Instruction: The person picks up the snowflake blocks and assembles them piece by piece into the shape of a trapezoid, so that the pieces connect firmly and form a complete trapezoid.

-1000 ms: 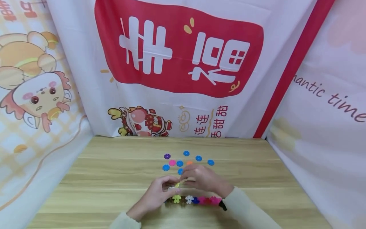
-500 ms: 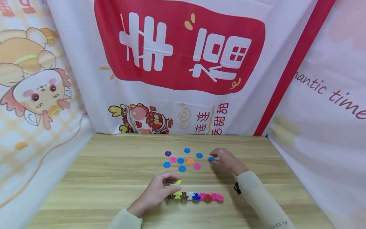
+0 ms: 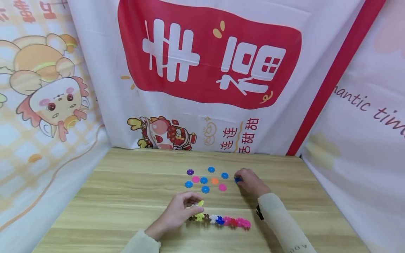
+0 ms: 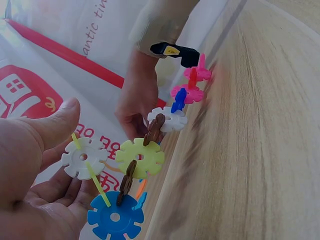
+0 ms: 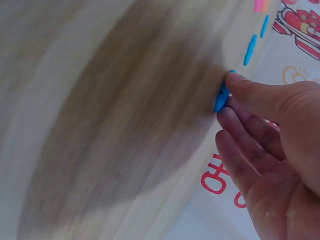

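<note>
Since half a second ago my right hand (image 3: 250,181) has closed its grip on the blue disc (image 3: 237,179) it was reaching for. On the desk (image 3: 110,196), my left hand (image 3: 178,214) pinches the chain of discs (image 3: 221,221) at its nine o'clock end; loose discs (image 3: 205,180) lie at twelve o'clock

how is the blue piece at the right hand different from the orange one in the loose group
The blue piece is pinched by the right hand; the orange piece lies free on the table, untouched. The blue one sits at the right edge of the loose group, half hidden by fingertips; the orange one lies in the middle, fully in view. They differ in colour. Both look like small notched snowflake discs.
</note>
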{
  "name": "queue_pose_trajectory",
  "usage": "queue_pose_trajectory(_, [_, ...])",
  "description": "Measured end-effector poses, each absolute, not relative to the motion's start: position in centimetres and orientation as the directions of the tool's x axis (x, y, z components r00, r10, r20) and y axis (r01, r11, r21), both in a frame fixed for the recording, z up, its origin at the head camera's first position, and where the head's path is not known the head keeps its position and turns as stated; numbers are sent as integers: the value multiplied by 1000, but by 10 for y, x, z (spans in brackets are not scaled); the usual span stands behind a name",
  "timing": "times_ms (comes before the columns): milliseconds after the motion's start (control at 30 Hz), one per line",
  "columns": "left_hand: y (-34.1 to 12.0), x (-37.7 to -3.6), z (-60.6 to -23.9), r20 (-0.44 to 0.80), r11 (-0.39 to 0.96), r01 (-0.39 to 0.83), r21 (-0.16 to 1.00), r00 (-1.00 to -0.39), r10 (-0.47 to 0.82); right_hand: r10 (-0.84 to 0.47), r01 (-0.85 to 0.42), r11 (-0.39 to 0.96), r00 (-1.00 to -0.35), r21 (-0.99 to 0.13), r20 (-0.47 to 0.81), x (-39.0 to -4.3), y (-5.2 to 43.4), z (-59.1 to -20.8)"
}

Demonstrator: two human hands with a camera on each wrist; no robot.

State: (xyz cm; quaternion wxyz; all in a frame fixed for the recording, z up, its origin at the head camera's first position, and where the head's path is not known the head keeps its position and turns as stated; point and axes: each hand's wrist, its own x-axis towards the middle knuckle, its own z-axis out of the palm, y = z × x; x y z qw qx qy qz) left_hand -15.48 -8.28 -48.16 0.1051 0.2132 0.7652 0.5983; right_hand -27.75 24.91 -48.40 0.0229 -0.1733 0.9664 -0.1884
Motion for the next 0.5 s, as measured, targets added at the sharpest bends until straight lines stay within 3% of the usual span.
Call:
queue_pose_trajectory(233, [-83,-154,-482,99,217,212,953,-894,437,-322,-290,845,-947,-449,5,-279,261,-483])
queue_pose_trajectory(500, [-80,-161,-475,105,234,216,948,-904,414,-321,-272,846,-946,-458,-32,-273,261,-463])
